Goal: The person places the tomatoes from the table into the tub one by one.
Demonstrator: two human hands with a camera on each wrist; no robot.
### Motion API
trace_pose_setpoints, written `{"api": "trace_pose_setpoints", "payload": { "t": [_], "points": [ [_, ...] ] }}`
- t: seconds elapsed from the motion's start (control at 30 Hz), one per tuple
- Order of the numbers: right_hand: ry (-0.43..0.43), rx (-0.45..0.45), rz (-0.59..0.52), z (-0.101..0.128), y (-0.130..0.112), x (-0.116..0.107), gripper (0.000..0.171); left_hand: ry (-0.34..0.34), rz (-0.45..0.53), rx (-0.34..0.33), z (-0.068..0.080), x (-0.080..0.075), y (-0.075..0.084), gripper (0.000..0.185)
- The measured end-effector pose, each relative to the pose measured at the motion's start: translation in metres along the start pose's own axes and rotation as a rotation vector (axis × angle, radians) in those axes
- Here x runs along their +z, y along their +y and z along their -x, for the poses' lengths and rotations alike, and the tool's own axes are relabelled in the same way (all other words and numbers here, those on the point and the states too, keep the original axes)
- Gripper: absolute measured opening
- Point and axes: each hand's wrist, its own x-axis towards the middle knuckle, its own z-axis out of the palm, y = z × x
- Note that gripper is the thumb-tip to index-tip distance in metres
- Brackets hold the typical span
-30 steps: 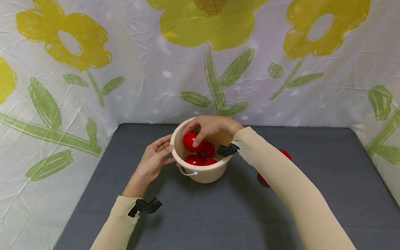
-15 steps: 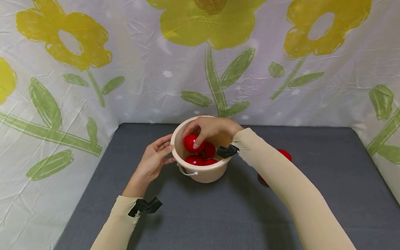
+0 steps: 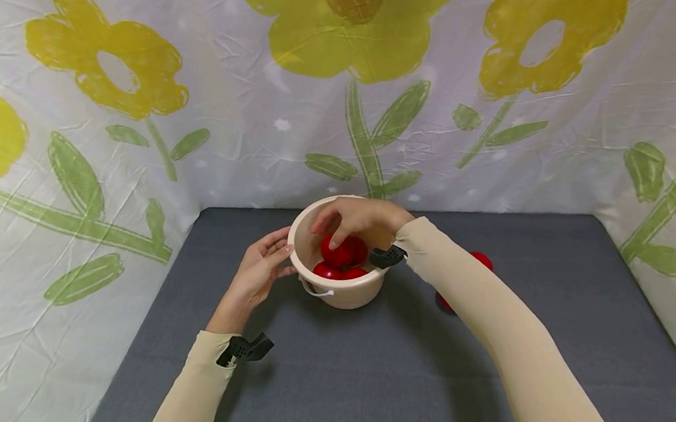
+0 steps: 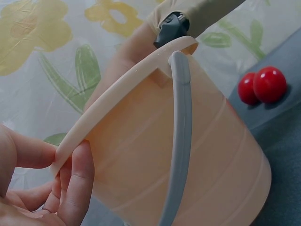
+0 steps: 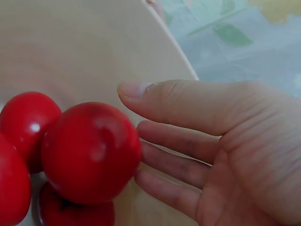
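L hand [image 3: 257, 271] pinches bucket [image 4: 134, 141] by rim; R hand [image 5: 256, 146] w/ fingers loosely extended inside; top tomato [image 5: 91, 153] just by fingertips, contact unclear.

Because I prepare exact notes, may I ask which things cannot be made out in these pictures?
- Head view: most of the outer tomatoes on the table, behind the right sleeve.
- Left wrist view: the inner tomatoes, hidden by the wall of the bucket; the lower handle, cut off by the bottom edge.
- Right wrist view: the leftmost tomato, cut by the left edge; whether the right hand's fingers touch the nearest tomato, as their outlines meet.
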Motion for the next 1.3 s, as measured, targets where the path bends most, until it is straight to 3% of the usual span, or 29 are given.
{"api": "trace_pose_setpoints", "payload": {
  "t": [0.2, 0.33, 0.53, 0.77, 1.03, 1.3],
  "points": [
    [0.031, -0.011, 0.072, 0.007, -0.009, -0.010, 0.050, 0.000, -0.007, -0.006, -0.001, 0.000, -0.001, 0.050],
    [0.049, -0.040, 0.184, 0.011, -0.015, -0.014, 0.049, -0.005, 0.004, -0.001, 0.000, -0.001, -0.001, 0.050],
    [0.025, -0.063, 0.184, 0.025, -0.019, -0.017, 0.050, -0.010, 0.016, -0.004, 0.001, -0.002, -0.001, 0.050],
    [0.128, -0.100, 0.153, 0.055, -0.018, -0.033, 0.049, -0.007, 0.009, -0.001, 0.000, -0.001, -0.001, 0.051],
    [0.247, -0.062, 0.135, 0.102, -0.004, -0.046, 0.050, -0.010, 0.012, -0.001, 0.001, 0.001, -0.001, 0.050],
    [0.329, 0.032, 0.082, 0.151, 0.022, -0.050, 0.055, -0.009, 0.007, -0.002, 0.002, 0.001, 0.001, 0.050]
  ]
}}
